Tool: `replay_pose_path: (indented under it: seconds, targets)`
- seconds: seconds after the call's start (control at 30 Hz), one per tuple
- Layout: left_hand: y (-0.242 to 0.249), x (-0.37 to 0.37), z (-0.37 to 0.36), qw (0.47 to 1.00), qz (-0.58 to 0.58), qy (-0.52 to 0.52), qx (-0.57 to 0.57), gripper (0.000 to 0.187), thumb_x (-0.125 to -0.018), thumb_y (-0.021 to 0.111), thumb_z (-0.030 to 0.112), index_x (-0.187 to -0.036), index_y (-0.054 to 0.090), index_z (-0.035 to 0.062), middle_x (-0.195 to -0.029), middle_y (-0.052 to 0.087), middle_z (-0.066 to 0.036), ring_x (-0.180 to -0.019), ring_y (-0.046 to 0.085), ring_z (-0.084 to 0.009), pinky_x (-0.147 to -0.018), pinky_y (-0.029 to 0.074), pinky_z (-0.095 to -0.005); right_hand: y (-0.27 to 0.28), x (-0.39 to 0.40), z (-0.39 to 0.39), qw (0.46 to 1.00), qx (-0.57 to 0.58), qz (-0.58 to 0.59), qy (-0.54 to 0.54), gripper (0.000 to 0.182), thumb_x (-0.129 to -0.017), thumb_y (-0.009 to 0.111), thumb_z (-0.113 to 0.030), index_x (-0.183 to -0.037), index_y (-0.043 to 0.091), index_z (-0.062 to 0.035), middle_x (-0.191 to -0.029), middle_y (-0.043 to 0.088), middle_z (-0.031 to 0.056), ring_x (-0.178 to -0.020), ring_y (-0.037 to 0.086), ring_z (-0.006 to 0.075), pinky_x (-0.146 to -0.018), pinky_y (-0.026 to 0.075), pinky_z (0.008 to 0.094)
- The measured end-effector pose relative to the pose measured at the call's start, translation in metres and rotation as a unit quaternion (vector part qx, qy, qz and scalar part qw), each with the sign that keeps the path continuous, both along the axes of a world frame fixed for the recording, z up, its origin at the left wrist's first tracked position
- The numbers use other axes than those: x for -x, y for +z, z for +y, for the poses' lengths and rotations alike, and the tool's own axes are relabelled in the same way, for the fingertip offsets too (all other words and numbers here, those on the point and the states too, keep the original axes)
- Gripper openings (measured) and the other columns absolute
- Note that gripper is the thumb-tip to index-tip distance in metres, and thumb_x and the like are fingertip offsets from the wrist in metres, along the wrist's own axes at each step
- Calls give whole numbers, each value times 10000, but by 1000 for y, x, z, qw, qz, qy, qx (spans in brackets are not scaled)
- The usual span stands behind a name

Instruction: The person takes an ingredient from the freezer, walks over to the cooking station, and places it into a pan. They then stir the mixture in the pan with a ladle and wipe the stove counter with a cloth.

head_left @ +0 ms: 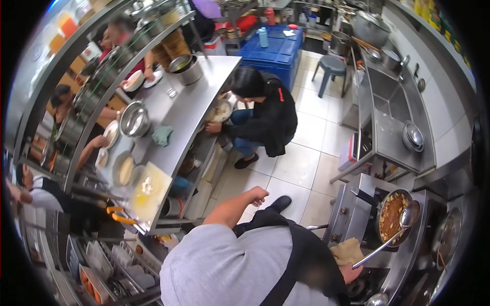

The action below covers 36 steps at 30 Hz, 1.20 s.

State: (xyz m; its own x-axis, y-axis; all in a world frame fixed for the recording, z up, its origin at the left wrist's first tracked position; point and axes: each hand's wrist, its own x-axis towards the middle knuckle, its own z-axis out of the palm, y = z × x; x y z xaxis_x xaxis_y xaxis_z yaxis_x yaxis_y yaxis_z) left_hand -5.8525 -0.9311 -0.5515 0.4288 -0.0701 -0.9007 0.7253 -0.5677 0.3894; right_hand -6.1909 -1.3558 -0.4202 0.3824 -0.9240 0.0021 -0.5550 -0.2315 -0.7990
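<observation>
My right hand is closed around the handle end of a long metal ladle. The ladle's round bowl lies over the right side of a frying pan, which holds a brown sauce with pale pieces and sits on the stove. A folded tan cloth lies right beside my right hand, at the stove's front. My left hand hangs over the tiled floor with its fingers curled in, nothing showing in them, away from the stove and counter.
A person in black crouches at the steel counter, holding a bowl of food. Other people stand behind the counter with plates. A sink, grey stool and blue chest stand farther off.
</observation>
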Motion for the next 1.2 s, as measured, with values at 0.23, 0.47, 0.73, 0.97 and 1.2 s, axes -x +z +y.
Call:
replay_pose_path:
  seconds: [0.23,0.47,0.73,0.97,1.2]
  targets:
    - [6,42,71,999,-17,6,-30,371,-922,603,372,-1091,651,45,-872,680,-104,-597,637,-207,-535,545,-417,5,0,7,999,48,-5,25,416,-817,527,-20,-1212,534,112,-1086,639,212,-965,631,316,-900,477,382]
    - [-27,12,78,923,-203,-327,-26,404,-914,571,354,-846,720,-16,-792,708,-189,-689,685,-321,-693,543,-466,43,5,15,996,-12,-79,-43,362,-842,564,16,-1202,593,-4,-1088,699,124,-982,660,237,-896,507,376]
    - [-67,29,166,925,-206,-320,10,295,-912,621,211,-1086,610,-27,-740,633,-131,-566,631,-232,-489,520,-358,86,14,3,953,108,272,-76,284,-805,601,-136,-1067,531,-52,-875,673,268,-860,648,479,-774,491,571]
    - [-45,12,223,938,-147,-313,-25,303,-890,654,228,-1047,655,-31,-784,661,-138,-639,653,-229,-567,530,-360,98,12,6,937,117,315,-95,326,-797,584,-94,-1111,519,-39,-894,685,268,-887,670,467,-819,515,569]
    - [12,-20,183,936,-210,-283,16,314,-868,686,246,-1008,700,-35,-829,690,-146,-712,675,-226,-644,540,-362,92,3,7,939,89,315,-110,286,-840,576,-69,-1116,561,6,-966,691,276,-939,682,435,-860,530,526]
